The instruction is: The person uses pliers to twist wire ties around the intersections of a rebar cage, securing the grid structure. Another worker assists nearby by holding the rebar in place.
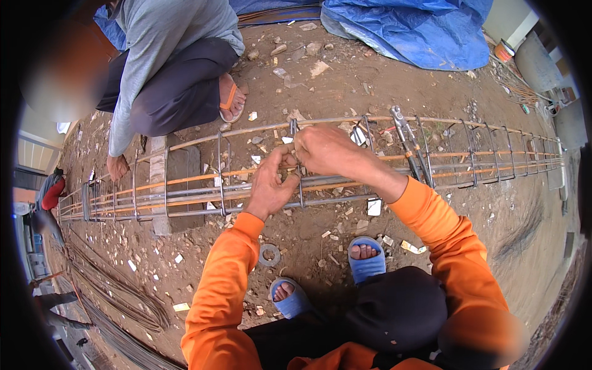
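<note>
A long rebar cage (240,189) of lengthwise bars and square stirrups runs across in front of me. My left hand (271,183) is at one stirrup near the middle, its thumb and fingers curled together beside it. Just right of and above it, my right hand (324,150) is closed at the same stirrup, by the top bar. What the fingers of either hand pinch is hidden or too small to name. Pincers (407,142) with orange and black handles rest on the cage to the right of my hands.
A co-worker in a grey top (166,43) squats at the far left, one hand by the cage. A wooden block (159,185) lies beneath the bars. Blue tarpaulin (419,31) is at the back, coiled rods (123,296) at lower left. A grey ring (269,254) lies near my sandals.
</note>
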Action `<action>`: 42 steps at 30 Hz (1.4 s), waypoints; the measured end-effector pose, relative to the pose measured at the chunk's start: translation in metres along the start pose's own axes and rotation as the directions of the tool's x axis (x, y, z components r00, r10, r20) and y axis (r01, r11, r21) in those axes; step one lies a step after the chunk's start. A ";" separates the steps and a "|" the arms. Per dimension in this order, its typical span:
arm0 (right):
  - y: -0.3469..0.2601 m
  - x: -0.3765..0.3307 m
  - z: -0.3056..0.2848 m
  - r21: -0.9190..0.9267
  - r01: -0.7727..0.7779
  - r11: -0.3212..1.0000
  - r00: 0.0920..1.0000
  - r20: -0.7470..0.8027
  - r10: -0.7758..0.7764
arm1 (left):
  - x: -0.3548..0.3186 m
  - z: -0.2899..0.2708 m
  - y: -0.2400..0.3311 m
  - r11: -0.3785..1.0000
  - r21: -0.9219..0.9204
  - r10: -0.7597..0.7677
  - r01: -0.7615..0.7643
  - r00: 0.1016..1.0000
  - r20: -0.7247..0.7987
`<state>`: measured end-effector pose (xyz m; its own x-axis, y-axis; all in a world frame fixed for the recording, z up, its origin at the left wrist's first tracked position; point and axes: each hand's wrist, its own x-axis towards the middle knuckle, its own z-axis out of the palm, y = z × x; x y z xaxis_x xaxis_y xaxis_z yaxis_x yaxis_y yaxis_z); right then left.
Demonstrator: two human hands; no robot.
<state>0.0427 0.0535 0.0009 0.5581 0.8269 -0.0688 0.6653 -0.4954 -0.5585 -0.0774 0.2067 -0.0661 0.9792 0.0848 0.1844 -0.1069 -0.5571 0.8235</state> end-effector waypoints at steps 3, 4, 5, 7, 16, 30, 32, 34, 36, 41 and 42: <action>0.016 0.018 0.003 -0.012 0.035 0.999 0.998 -0.051 -0.036 | 0.001 0.004 0.014 0.994 -0.016 -0.111 0.111 0.993 -0.030; 0.019 0.021 0.005 -0.020 0.048 0.999 0.996 -0.073 -0.049 | 0.001 0.006 0.016 0.993 0.011 -0.118 0.119 0.992 -0.052; 0.021 0.021 0.009 -0.021 0.047 0.999 0.994 -0.097 -0.048 | 0.001 0.010 0.019 0.991 0.036 -0.123 0.126 0.990 -0.074; 0.021 0.021 0.014 -0.018 0.051 0.999 0.988 -0.145 -0.053 | 0.001 0.014 0.022 0.988 0.115 -0.090 0.104 0.989 -0.122; 0.004 -0.057 0.024 0.204 -0.180 0.962 0.982 -0.014 0.187 | 0.009 0.028 0.032 0.974 -0.065 -0.226 0.216 0.931 -0.285; 0.091 -0.189 -0.030 -0.309 -0.556 0.771 0.810 -0.408 0.421 | 0.003 0.040 0.070 0.821 0.346 -0.435 0.454 0.890 -0.138; 0.091 -0.179 -0.038 -0.371 -0.565 0.737 0.823 -0.314 0.473 | -0.011 0.048 0.048 0.852 0.098 -0.502 0.514 0.856 -0.121; 0.107 -0.173 -0.049 -0.392 -0.575 0.718 0.817 -0.319 0.480 | -0.018 0.068 0.060 0.654 -0.554 -0.675 0.514 0.728 -0.121; 0.101 -0.177 -0.070 -0.062 -0.620 0.782 0.783 -0.106 0.613 | -0.020 0.080 0.074 0.273 -0.917 -0.759 0.292 0.650 -0.019; 0.041 -0.185 -0.068 0.718 -0.537 0.442 0.825 0.339 0.452 | -0.031 0.081 0.110 -0.116 -0.992 -0.812 -0.055 0.580 0.063; 0.029 -0.179 -0.064 0.658 -0.578 0.482 0.810 0.396 0.432 | -0.034 0.086 0.110 -0.122 -0.989 -0.813 -0.081 0.579 0.052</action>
<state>-0.0057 -0.1257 0.0499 0.5435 0.5614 -0.6241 -0.3282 -0.5422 -0.7735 -0.1081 0.0715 -0.0274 0.6632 0.4590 -0.5913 -0.2374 0.8781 0.4154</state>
